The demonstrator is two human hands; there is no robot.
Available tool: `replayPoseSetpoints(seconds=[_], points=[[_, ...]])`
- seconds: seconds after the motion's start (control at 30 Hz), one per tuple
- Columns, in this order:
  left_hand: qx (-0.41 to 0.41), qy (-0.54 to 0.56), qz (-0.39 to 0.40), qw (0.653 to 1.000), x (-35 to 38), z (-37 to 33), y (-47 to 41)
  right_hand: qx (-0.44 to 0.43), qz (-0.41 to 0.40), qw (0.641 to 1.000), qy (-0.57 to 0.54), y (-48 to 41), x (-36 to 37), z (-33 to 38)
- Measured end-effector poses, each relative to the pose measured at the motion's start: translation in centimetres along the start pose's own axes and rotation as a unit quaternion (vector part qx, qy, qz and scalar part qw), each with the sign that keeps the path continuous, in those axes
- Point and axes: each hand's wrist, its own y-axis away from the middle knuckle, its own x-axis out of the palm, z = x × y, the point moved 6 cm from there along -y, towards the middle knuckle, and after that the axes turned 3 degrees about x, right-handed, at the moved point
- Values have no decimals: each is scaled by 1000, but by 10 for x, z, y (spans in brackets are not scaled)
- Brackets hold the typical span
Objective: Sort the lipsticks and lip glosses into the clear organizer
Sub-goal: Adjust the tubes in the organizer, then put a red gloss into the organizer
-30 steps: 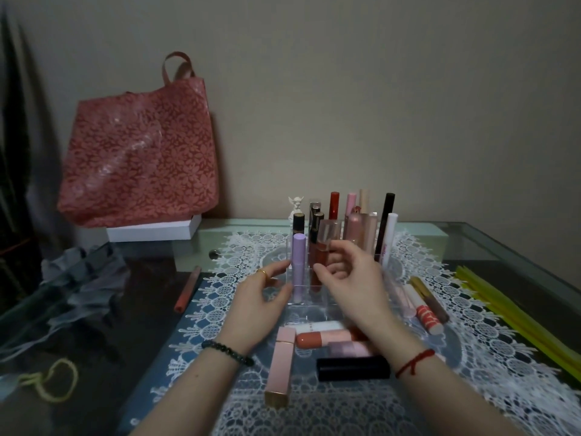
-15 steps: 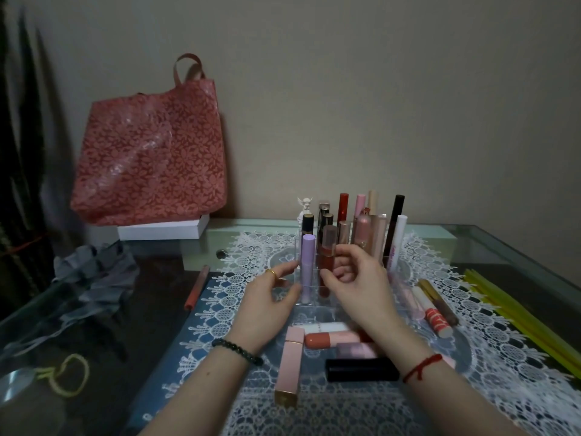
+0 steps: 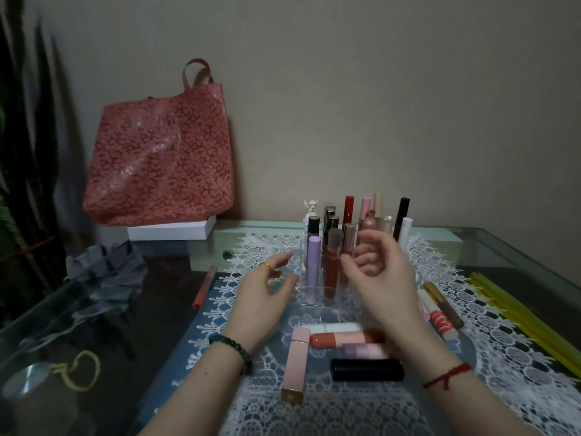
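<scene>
Between placements. Left hand (image 3: 264,297), right hand (image 3: 385,278) loosely open, empty, flanking organizer (image 3: 342,302) mid-frame. Next likely: grasp pink tube (image 3: 295,363), lower centre, stand it in free front slot.

Clear organizer (image 3: 333,305) partly filled, lilac tube (image 3: 314,262) upright front left, pink lipstick (image 3: 295,363), coral lipstick (image 3: 339,338), black lipstick (image 3: 367,369) lying before it

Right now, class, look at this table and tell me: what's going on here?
A person is sorting lip products. The left hand and right hand hover empty at the clear organizer, where a lilac tube and many others stand upright. A pink square tube, an orange-red tube and a black tube lie on the lace mat, not yet sorted.
</scene>
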Motion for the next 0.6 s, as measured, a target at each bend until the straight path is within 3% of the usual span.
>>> replayPoseSetpoints(seconds=[0.13, 0.27, 0.43, 0.6], points=[[10, -21, -44, 999, -29, -4, -7, -51, 2, 997, -56, 10, -1, 31], [-17, -56, -59, 997, -69, 13, -11, -55, 92, 991, -77, 21, 27, 47], [-63, -100, -73, 990, -118, 47, -6, -37, 214, 976, -24, 27, 90, 47], [-94, -138, -57, 984, -133, 77, 6, -18, 254, 963, 86, 9, 157, 32]])
